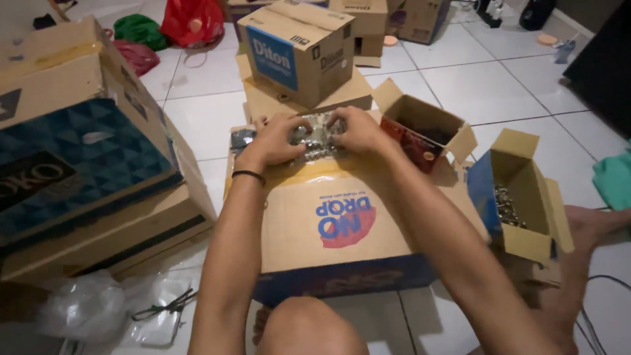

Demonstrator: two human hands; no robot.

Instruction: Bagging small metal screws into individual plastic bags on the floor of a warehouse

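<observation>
Both the left hand (273, 141) and the right hand (358, 130) have their fingers closed on a clear bag of small metal parts (314, 137), which lies on a big cardboard box (342, 223) (used as a worktop) on the white tiled floor (493, 85) among other boxes.

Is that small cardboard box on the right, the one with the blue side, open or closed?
Open. The small box has its flaps standing up and splayed outward, and shiny metal pieces show inside.
</observation>
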